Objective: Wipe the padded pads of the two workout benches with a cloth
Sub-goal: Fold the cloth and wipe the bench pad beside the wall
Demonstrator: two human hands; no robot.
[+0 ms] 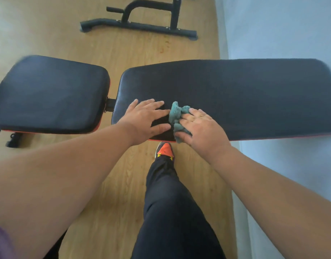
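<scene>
Left hand (146, 120) flat, fingers spread; right hand (200, 128) pressing down, fingers extended.

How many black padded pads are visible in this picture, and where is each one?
2. A short pad lies at the left; a long pad lies at the right, under the left hand and the cloth. More pads may be outside the view.

The long pad (235, 98) and the short pad (50, 94) look like smooth black vinyl with a dull sheen and orange trim along the edge. The teal cloth (176, 116) is nubby terry, crumpled. The floor (108, 184) shows pale wood grain, matt. The frame (140, 25) beyond is matt black metal tubing.
</scene>
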